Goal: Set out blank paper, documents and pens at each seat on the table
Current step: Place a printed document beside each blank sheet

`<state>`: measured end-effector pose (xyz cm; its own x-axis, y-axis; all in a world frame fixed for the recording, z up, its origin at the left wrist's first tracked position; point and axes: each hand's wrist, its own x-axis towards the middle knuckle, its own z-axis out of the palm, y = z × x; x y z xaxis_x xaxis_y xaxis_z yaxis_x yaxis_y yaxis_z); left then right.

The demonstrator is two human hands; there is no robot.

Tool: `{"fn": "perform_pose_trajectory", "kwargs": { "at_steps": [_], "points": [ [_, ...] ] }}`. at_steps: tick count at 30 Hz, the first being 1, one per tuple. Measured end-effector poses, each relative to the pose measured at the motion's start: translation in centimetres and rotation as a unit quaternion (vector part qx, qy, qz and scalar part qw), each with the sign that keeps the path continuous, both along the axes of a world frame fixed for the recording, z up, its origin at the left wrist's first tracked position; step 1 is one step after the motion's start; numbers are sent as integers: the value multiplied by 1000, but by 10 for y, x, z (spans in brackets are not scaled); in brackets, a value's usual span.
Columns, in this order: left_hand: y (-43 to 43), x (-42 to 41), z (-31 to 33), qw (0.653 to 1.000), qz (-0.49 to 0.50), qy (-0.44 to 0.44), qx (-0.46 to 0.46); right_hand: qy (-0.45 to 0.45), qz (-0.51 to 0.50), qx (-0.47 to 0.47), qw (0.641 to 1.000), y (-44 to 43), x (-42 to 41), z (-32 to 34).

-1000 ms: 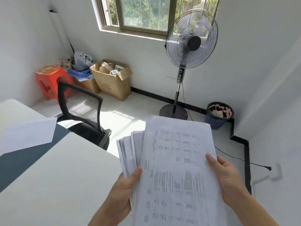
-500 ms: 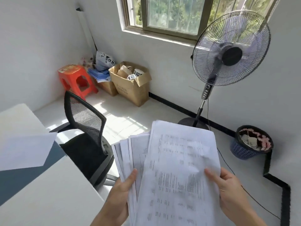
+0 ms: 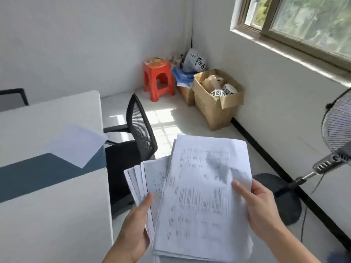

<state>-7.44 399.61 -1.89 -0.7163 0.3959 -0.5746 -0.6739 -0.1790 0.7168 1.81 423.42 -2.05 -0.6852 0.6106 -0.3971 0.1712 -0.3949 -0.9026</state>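
So far, only one blank sheet (image 3: 76, 145) lies on the table (image 3: 47, 224) by the chair (image 3: 140, 130). Your left hand (image 3: 136, 224) and right hand (image 3: 260, 207) both grip the documents (image 3: 201, 186) just off its edge, undealt, and no pens show.

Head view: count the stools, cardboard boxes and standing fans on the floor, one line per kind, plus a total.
Red stool: 1
Cardboard boxes: 2
Standing fan: 1
Total: 4
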Motion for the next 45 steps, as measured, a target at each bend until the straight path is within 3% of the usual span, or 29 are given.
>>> {"fn": "perform_pose_trajectory", "kwargs": {
  "at_steps": [6, 11, 21, 27, 31, 40, 45],
  "points": [
    [8, -74, 0, 998, 50, 28, 0, -15, 87, -81, 993, 33, -105, -2],
    [10, -138, 9, 994, 98, 57, 4, -46, 205, -153, 966, 50, -180, 3],
    [21, -189, 14, 962, 255, 95, -24, -76, 388, -83, 915, 77, -325, -16],
    [62, -218, 22, 910, 375, 120, -132, -96, 488, -115, 860, 115, -428, -14],
    [71, -213, 23, 876, 450, 80, -153, -111, 578, -88, 804, 104, -482, -15],
    [43, -153, 5, 746, 647, -43, -152, -98, 762, -67, 636, -28, -542, -21],
    [9, -134, -5, 688, 709, -36, -151, -95, 798, -32, 594, -123, -547, -23]
  ]
}}
